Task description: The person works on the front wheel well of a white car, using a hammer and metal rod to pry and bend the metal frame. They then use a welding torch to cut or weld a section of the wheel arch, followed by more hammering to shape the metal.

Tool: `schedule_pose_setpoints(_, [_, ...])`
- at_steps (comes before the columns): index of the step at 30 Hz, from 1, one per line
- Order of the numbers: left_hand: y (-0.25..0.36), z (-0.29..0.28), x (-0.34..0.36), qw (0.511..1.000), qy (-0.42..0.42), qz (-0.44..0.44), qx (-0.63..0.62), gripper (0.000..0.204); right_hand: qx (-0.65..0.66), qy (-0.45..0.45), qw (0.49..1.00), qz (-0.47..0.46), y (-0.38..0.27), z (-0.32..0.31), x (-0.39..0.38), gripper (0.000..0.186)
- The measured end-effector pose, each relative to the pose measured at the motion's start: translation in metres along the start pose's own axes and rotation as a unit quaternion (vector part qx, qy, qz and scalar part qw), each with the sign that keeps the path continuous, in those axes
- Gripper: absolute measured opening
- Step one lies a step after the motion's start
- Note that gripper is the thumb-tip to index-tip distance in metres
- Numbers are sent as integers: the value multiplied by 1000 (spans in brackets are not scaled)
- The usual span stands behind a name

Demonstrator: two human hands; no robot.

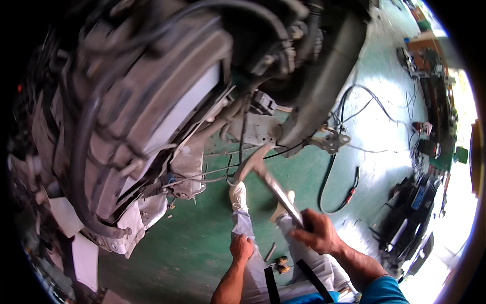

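My right hand (316, 232) grips the metal handle of a hammer (277, 190). The hammer's long, curved head hangs in front of a bare metal bracket (260, 129) at the end of a dark frame rail (324, 86); I cannot tell whether they touch. Closed in a fist, my left hand (242, 248) rests by my left knee, with nothing showing in it. To the left stands the stripped front of a vehicle, with a dusty radiator assembly (152, 96) and a thick black hose (88, 152). Parts of it are blurred.
Thin cables (202, 177) stretch across the gap near the hammer. A black hose (324, 197) loops over the green floor (167, 258). A yellow-and-black power tool (282, 263) lies between my legs. Removed black car parts (405, 223) lie at the right.
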State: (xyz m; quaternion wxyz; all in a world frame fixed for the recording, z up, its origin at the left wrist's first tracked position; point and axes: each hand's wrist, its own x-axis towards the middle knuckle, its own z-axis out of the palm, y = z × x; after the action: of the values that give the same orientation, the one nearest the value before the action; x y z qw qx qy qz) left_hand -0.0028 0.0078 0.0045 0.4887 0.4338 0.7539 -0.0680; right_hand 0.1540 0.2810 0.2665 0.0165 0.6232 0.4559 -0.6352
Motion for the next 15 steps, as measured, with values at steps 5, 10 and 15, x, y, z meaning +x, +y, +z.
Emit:
schedule_pose_setpoints(5, [-48, 13, 1, 998, 52, 5, -33, 25, 111, -86, 986, -94, 83, -13, -37, 30])
schedule_pose_setpoints(10, [-44, -47, -1, 995, 2, -99, 12, 43, 85, 44, 993, -66, 122, -22, -25, 33])
schedule_pose_setpoints(15, [-5, -55, -6, 993, -24, -95, 62, 42, 247, 17, 967, 58, 159, -65, -14, 34])
